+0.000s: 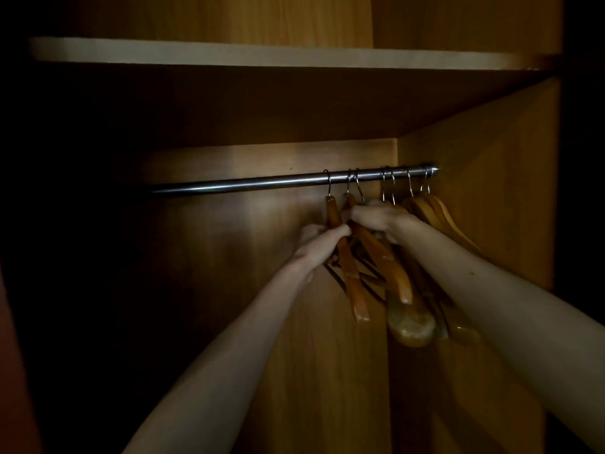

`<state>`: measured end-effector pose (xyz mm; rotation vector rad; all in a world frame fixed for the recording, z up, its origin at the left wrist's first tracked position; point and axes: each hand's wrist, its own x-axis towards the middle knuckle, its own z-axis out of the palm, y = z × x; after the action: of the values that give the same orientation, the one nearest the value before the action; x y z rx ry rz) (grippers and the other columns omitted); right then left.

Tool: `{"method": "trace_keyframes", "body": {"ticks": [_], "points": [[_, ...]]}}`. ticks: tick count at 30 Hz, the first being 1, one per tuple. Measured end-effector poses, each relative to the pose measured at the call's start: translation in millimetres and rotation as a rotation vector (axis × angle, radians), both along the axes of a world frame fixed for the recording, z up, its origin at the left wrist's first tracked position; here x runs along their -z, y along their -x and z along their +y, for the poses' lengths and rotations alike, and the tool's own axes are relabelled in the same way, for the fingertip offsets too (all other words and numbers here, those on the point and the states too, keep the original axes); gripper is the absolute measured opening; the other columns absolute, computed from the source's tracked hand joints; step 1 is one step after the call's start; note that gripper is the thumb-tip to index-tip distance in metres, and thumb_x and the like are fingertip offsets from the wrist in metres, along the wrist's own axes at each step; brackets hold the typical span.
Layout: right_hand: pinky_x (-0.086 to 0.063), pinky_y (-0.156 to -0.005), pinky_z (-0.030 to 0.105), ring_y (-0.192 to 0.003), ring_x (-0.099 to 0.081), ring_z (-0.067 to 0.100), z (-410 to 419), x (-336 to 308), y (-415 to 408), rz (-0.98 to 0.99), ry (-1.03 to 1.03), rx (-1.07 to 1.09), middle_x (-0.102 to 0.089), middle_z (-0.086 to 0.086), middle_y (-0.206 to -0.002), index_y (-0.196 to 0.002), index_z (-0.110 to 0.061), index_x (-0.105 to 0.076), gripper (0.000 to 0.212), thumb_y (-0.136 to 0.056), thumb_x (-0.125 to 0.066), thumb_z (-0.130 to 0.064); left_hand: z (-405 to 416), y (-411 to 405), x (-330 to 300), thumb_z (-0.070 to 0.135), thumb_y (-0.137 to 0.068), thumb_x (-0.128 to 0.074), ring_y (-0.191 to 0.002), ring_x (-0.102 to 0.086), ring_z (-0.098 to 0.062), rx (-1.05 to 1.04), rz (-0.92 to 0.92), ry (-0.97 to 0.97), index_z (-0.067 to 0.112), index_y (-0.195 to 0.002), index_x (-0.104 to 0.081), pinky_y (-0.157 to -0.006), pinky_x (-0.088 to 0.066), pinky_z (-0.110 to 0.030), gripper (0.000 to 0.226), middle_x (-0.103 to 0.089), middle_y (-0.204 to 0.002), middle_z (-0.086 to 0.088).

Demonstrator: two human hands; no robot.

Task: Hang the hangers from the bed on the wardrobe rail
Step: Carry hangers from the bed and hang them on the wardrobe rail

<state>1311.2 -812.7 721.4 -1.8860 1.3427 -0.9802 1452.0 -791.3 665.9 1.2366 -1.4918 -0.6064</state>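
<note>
Your two bare forearms enter from the near bottom edge and converge toward the far centre of the wardrobe interior. Your left hand [319, 239] has its fingers curled round the wooden arm of the leftmost hanger [347, 267], gripping it below the neck. Your right hand [376, 219] lies just to the right and slightly higher, its fingers closed over the upper part of the second hanger [384, 257]; the fingertips themselves are hidden behind the wood. The two hands nearly touch.

The wooden hangers are grouped at the right end of the wardrobe rail [245, 184], a metal bar running left to right across the far side. The wire hooks [386, 181] sit over the rail, the rightmost close to the right side panel [491, 191]. The hangers [442, 214] to the right of your hands hang untouched, their near ends overlapping below your right wrist. How many hangers there are cannot be told from the overlap.

A shelf [262, 55] spans the wardrobe above the rail. The left part of the interior is in deep shadow.
</note>
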Motion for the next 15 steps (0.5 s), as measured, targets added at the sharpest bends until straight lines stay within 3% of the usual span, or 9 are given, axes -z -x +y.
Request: {"method": "trace_keyframes", "body": {"ticks": [5,10,13,15], "points": [[-0.033,-0.031,0.012,-0.041,-0.05,0.006,5,-2,8,0.015,0.002,0.005,-0.056,0.0,-0.064,-0.08,-0.017,-0.06,0.021,-0.097,-0.06,-0.029,-4,3,5,0.036,-0.092,-0.066,-0.051,-0.057,0.001,0.04,0.011,-0.015,0.025,-0.065,-0.062,-0.06,-0.045,-0.021,0.029,-0.058,-0.05,0.014],[-0.043,-0.054,0.024,-0.067,-0.063,0.013,7,9,11,-0.022,0.092,0.077,-0.067,0.003,-0.078,-0.089,-0.016,-0.067,0.028,-0.094,-0.061,-0.043,0,12,4,0.033,-0.094,-0.064,-0.049,-0.056,0.0,0.068,0.032,-0.022,0.025,-0.064,-0.06,-0.059,-0.045,-0.021,0.031,-0.057,-0.049,0.014],[-0.051,-0.066,0.029,-0.079,-0.067,0.018,10,15,16,-0.054,0.111,0.09,-0.071,0.006,-0.09,-0.095,-0.017,-0.07,0.033,-0.091,-0.062,-0.048,3,18,10,0.035,-0.095,-0.063,-0.058,-0.061,-0.004,0.064,0.056,-0.009,0.023,-0.071,-0.064,-0.06,-0.047,-0.021,0.027,-0.061,-0.053,0.013],[-0.05,-0.065,0.028,-0.079,-0.066,0.017,17,19,20,-0.051,0.151,0.096,-0.07,0.005,-0.09,-0.094,-0.018,-0.069,0.031,-0.092,-0.061,-0.047,5,17,17,0.041,-0.095,-0.063,-0.072,-0.067,-0.007,0.052,0.088,0.015,0.019,-0.087,-0.071,-0.065,-0.05,-0.021,0.024,-0.069,-0.067,0.01]]}}
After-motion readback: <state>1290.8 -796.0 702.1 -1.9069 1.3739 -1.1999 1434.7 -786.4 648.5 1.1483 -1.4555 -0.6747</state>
